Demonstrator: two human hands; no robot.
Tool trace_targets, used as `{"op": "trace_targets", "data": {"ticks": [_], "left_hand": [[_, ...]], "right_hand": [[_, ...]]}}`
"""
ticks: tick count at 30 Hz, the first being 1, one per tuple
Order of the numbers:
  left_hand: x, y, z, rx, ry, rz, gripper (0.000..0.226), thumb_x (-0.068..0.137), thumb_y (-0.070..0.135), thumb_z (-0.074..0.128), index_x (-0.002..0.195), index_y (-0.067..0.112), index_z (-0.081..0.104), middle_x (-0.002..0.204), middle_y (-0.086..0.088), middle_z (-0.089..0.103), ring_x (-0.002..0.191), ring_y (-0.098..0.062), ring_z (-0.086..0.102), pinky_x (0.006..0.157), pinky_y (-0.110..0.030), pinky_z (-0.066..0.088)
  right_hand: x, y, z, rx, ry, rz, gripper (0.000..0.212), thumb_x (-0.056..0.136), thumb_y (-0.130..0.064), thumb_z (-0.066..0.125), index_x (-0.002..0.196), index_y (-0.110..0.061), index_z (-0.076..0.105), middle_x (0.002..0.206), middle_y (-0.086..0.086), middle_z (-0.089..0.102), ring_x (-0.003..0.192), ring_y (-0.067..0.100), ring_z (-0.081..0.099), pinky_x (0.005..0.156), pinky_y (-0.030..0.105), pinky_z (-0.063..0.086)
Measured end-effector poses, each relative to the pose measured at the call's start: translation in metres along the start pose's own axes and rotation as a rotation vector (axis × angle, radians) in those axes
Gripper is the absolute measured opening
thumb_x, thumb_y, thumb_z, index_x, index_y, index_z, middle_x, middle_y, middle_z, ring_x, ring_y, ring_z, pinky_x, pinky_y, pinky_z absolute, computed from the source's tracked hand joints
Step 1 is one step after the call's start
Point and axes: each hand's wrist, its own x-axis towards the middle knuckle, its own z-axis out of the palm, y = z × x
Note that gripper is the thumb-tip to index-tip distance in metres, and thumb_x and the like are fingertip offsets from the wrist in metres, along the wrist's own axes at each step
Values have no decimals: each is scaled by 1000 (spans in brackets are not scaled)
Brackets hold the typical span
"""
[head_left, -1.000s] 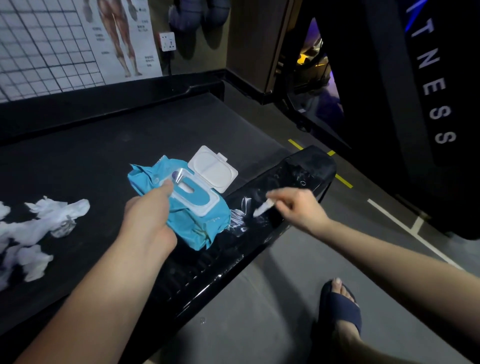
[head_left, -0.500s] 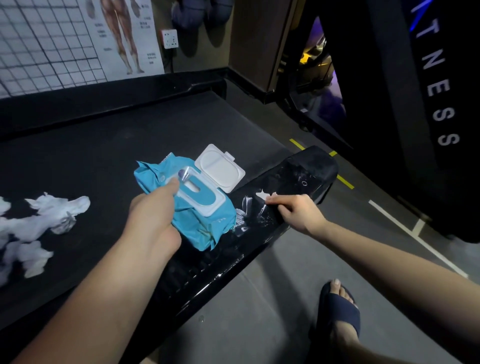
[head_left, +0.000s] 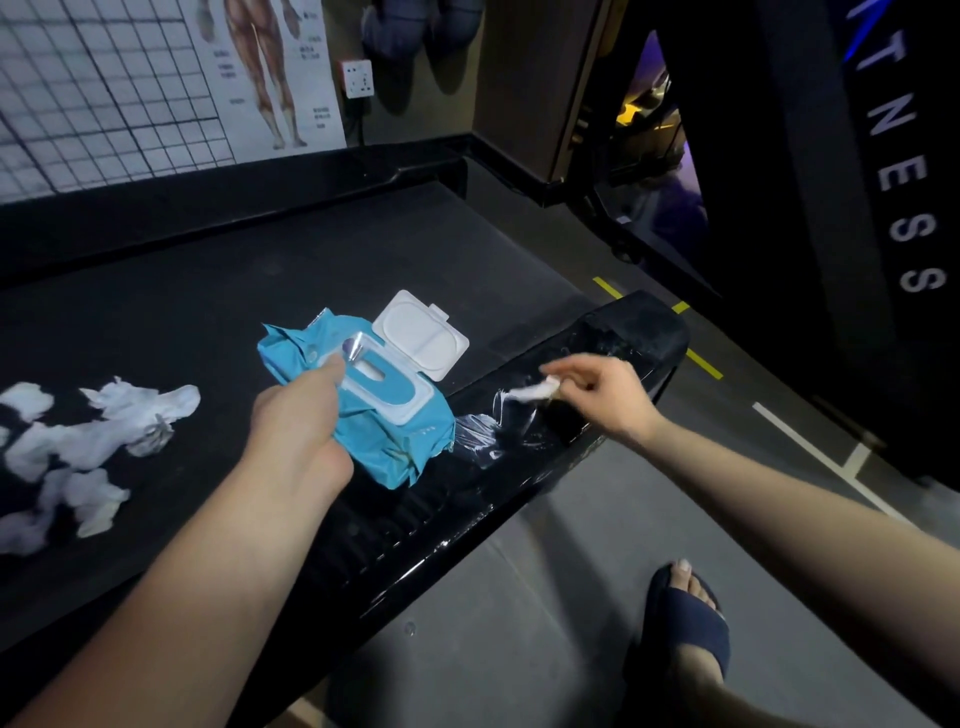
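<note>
The right hand (head_left: 608, 400) pinches a small white wipe (head_left: 530, 391) just over the treadmill's glossy side rail (head_left: 467, 499), seemingly to rub its smears (head_left: 483, 434). The left hand (head_left: 301, 421) grips the blue wipe pack (head_left: 387, 421), lid (head_left: 421, 332) open, steadying it for a fresh pull.

A heap of crumpled white wipes (head_left: 104, 431) lies along the left edge of the flat black deck (head_left: 260, 260) in front of me. Beyond its far edge, my view takes in a wall (head_left: 415, 119) carrying a white gridded chart (head_left: 104, 93), an anatomy poster of muscled legs (head_left: 270, 78) and a white wall socket (head_left: 359, 79). Off the right edge, yellow dashes (head_left: 704, 364) and a white line (head_left: 810, 447) mark the grey floor (head_left: 519, 597), near a tall black panel with white letters (head_left: 904, 171).
</note>
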Motion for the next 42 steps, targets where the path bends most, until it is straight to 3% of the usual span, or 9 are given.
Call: {"op": "trace_targets", "data": {"ticks": [5,13,18,22,25,29,34,38,42], "left_hand": [[3,-2,1,5,-22,-9,11,100,19,74,111,15,75,87,-6,82,70,-26,80,76,-52,65],[6,-9,2,37,-46,-10,16,99,22,77,113,15,76,97,-7,82,76,-27,81,78,-51,66],[4,-14,2,50,-46,-15,18,98,23,78,113,14,77,100,-8,82,77,-27,81,80,-55,66],[0,-10,1,56,-47,0,13,98,23,77,108,15,77,92,-6,82,75,-25,81,79,-51,66],[-4,-7,0,59,-38,-1,16,98,23,78,110,14,76,96,-7,82,74,-25,80,75,-48,66],[-10,-7,-1,63,-57,-18,17,97,22,78,111,13,75,97,-8,81,72,-25,80,69,-47,66],[-14,-9,-4,68,-69,-28,17,99,22,77,113,13,75,100,-8,81,72,-24,80,67,-44,66],[-16,-7,-5,58,-79,-36,21,100,22,75,119,12,72,103,-10,80,81,-28,80,70,-45,66],[-20,-2,-4,30,-122,-51,23,100,21,75,120,10,71,106,-11,79,87,-30,79,75,-48,66]], "right_hand": [[24,10,0,-196,-23,13,32,97,-9,55,127,-11,66,119,2,72,110,16,66,96,20,46],[35,23,1,-197,9,175,11,91,-11,67,101,-10,63,89,-4,68,83,16,64,70,26,50],[34,28,13,-298,-32,89,12,91,-8,63,88,-8,74,96,6,71,92,25,68,83,40,55],[22,24,25,-282,-168,73,31,96,-16,54,120,-12,74,135,1,65,132,15,55,115,27,38],[18,21,27,-274,-213,91,40,101,-20,49,137,-11,62,150,3,51,146,13,38,120,20,20],[26,19,25,-130,-62,138,43,98,-12,59,141,-14,58,152,8,49,125,20,61,104,14,37],[31,15,25,-270,73,228,23,90,-19,70,111,-11,71,117,8,53,113,24,49,89,29,44],[27,8,33,-200,100,286,4,87,-11,69,84,-14,69,90,6,74,89,26,69,81,36,56],[23,-1,35,-291,11,264,23,91,-7,63,105,-17,78,104,0,78,100,19,72,94,31,55]]}}
